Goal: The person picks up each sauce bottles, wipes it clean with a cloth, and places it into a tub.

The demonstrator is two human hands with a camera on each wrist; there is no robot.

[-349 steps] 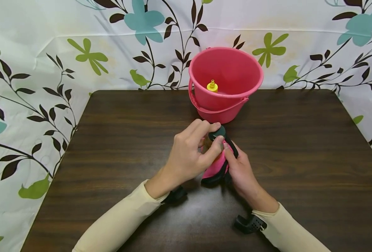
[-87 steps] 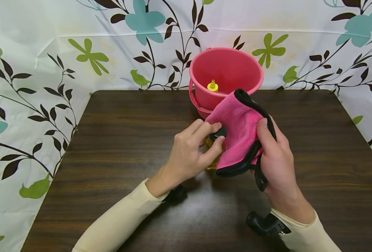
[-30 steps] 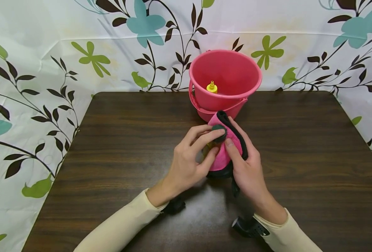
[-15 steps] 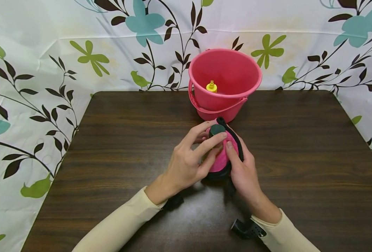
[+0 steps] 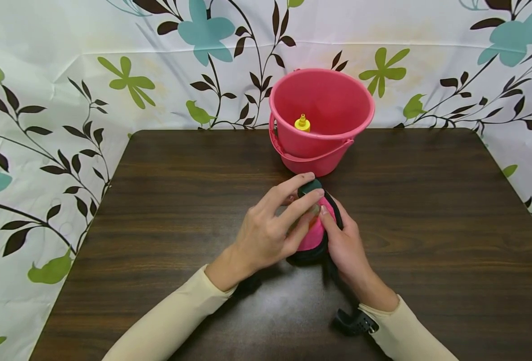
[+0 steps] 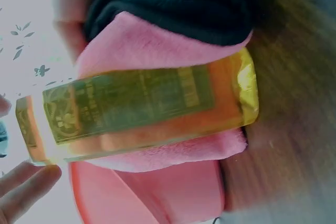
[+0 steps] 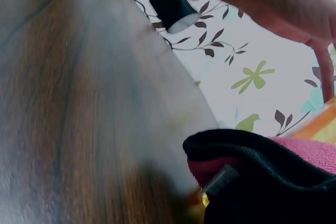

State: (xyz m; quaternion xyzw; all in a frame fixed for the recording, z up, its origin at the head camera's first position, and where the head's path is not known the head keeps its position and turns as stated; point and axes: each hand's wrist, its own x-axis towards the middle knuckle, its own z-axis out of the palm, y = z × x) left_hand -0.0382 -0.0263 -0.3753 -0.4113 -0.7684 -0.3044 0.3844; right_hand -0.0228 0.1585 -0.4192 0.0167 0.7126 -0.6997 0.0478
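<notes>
A bottle of amber liquid (image 6: 131, 114) with a dark green cap (image 5: 310, 187) stands on the table between my two hands. With my left hand (image 5: 266, 228) I steady its top; the fingers straddle the cap and the fingertips touch the bottle's shoulder in the left wrist view. My right hand (image 5: 349, 248) grips a pink cloth (image 5: 312, 239) with black edging and presses it round the bottle's side. Cloth covers the bottle's right and back, while its labelled face shows in the left wrist view. Most of my right fingers are hidden behind the cloth.
A pink bucket (image 5: 318, 150) stands just behind the bottle, its handle hanging at the front. Inside it shows a yellow nozzle cap (image 5: 302, 124). The dark wooden table (image 5: 437, 210) reaches back to a white curtain (image 5: 329, 25) printed with leaves and flowers.
My right hand has brought the cloth from the upper right back against the bottle, then slid it slightly down. My left fingers have shifted from pinching the cap to spreading round it.
</notes>
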